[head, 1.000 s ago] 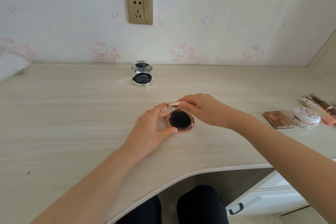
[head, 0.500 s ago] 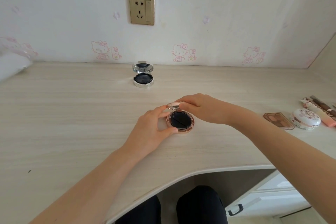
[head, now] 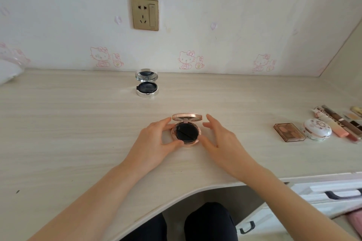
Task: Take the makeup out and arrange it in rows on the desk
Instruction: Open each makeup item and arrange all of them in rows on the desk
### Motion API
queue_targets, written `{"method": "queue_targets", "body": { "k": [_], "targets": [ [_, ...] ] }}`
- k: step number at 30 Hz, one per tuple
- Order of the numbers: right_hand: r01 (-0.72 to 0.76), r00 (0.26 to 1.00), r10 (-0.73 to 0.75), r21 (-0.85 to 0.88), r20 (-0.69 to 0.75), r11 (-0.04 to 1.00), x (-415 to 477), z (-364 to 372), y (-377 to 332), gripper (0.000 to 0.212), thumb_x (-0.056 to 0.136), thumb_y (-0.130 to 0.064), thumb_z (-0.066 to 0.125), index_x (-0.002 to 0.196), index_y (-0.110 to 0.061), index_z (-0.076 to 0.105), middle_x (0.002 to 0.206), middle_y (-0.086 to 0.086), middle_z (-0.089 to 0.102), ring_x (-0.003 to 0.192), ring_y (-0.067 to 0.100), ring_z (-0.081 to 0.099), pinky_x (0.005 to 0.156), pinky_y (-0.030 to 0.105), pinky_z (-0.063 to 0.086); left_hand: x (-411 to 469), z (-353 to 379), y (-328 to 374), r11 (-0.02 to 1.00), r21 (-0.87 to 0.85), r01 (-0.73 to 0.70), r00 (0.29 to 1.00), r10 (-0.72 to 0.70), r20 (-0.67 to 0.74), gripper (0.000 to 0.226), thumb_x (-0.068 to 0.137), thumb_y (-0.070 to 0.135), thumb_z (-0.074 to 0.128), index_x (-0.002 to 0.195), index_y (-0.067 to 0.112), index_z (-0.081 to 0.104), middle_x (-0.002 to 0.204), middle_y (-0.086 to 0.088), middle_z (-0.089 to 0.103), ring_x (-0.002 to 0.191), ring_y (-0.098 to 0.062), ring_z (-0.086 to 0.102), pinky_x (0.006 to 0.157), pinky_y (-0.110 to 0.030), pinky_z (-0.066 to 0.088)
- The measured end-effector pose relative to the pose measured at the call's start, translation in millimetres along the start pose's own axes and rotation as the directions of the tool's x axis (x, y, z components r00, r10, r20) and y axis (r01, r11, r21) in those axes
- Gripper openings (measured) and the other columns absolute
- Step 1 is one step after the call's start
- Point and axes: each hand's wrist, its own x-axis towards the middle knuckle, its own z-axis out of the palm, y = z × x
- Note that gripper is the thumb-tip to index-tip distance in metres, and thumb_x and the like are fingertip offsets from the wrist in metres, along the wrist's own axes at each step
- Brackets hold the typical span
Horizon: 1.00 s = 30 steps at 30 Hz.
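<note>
Steadying the opened rose-gold compact [head: 186, 133] on the middle of the bench [head: 78, 133], the left hand [head: 156, 141] grips its base; the right hand [head: 221, 139] hovers slack beside it. Placing looks nearly done; the next move calls for reaching right toward the eyeshadow palette [head: 289, 131].

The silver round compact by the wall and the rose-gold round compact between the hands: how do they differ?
The silver round compact has a chrome casing; the rose-gold round compact is pinkish metal. The silver one stands alone back by the wall; the rose-gold one sits nearer on the desk, held by the left hand. Both are open, lids raised, dark puffs showing.
</note>
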Motion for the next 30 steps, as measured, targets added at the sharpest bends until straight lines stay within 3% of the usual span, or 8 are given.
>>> {"method": "queue_targets", "body": {
  "k": [5, 11, 15, 18, 21, 26, 30],
  "targets": [
    [0.079, 0.995, -0.088, -0.148, -0.053, 0.986, -16.2, 15.2, -2.3, 0.064, 0.095, -0.04, 0.048, 0.15, -0.019, 0.021, 0.151, -0.002, 0.035, 0.143, 0.014, 0.021, 0.111, 0.017, 0.012, -2.3, 1.8, 1.2, 1.0, -0.001, 0.013, 0.999, -0.013, -0.048, 0.08, 0.072, 0.047, 0.076, 0.14, 0.019, 0.045, 0.128, 0.012, 0.061, 0.125, -0.008, 0.049, 0.101, -0.016, 0.031],
    [0.152, 0.983, -0.178, -0.325, -0.052, 0.933, -11.4, 18.4, -9.0, 0.053, 0.096, -0.035, 0.051, 0.143, -0.014, 0.038, 0.141, -0.002, 0.045, 0.135, 0.018, 0.033, 0.116, 0.027, 0.021, -6.6, -0.7, 3.9, 0.996, 0.074, -0.058, 0.997, 0.062, -0.052, 0.054, 0.069, 0.06, 0.067, 0.118, 0.036, 0.064, 0.121, 0.008, 0.063, 0.115, -0.009, 0.056, 0.098, -0.026, 0.043],
    [0.139, 0.984, -0.169, -0.348, -0.058, 0.927, -5.3, 20.2, -9.7, 0.05, 0.097, -0.035, 0.048, 0.142, -0.015, 0.04, 0.137, -0.002, 0.047, 0.132, 0.019, 0.035, 0.113, 0.029, 0.024, -6.2, 0.6, 3.0, 0.988, 0.146, -0.052, 0.998, 0.055, -0.017, 0.052, 0.073, 0.059, 0.066, 0.123, 0.047, 0.057, 0.133, 0.005, 0.054, 0.129, -0.005, 0.041, 0.098, -0.018, 0.03],
    [0.129, 0.984, -0.162, -0.338, -0.069, 0.932, 1.0, 20.7, -9.5, 0.049, 0.096, -0.035, 0.048, 0.141, -0.017, 0.041, 0.136, -0.003, 0.048, 0.129, 0.019, 0.037, 0.11, 0.027, 0.028, -2.6, 2.2, 0.3, 0.973, 0.211, -0.09, 0.996, 0.09, 0.005, 0.047, 0.083, 0.052, 0.063, 0.128, 0.043, 0.055, 0.132, 0.013, 0.055, 0.134, 0.0, 0.031, 0.1, -0.016, 0.028],
    [0.127, 0.986, -0.157, -0.365, -0.054, 0.922, 12.3, 20.4, -9.5, 0.048, 0.097, -0.038, 0.044, 0.142, -0.02, 0.04, 0.137, -0.005, 0.047, 0.127, 0.018, 0.037, 0.107, 0.026, 0.028, 5.9, 1.8, 0.1, 0.945, 0.298, -0.137, 0.991, 0.133, 0.033, 0.049, 0.086, 0.052, 0.057, 0.133, 0.037, 0.05, 0.131, 0.022, 0.055, 0.136, -0.005, 0.03, 0.106, -0.022, 0.031],
    [0.09, 0.992, -0.121, -0.486, -0.032, 0.87, 41.7, 21.7, -8.2, 0.048, 0.099, -0.044, 0.035, 0.142, -0.024, 0.036, 0.138, -0.006, 0.045, 0.123, 0.023, 0.038, 0.106, 0.029, 0.029, 31.9, 0.6, -1.9, 0.876, 0.454, -0.161, 0.986, 0.159, 0.043, 0.049, 0.092, 0.049, 0.05, 0.135, 0.025, 0.05, 0.134, 0.012, 0.055, 0.134, -0.014, 0.035, 0.106, -0.028, 0.034],
    [0.08, 0.994, -0.109, -0.522, -0.026, 0.849, 69.1, 21.8, -5.9, 0.046, 0.098, -0.046, 0.035, 0.139, -0.024, 0.041, 0.134, -0.005, 0.049, 0.122, 0.024, 0.041, 0.106, 0.03, 0.028, 55.2, 0.5, -1.7, 0.855, 0.495, -0.156, 0.986, 0.168, 0.019, 0.042, 0.093, 0.039, 0.054, 0.131, 0.022, 0.055, 0.129, 0.009, 0.059, 0.122, -0.017, 0.046, 0.097, -0.032, 0.042]
  ]
}}
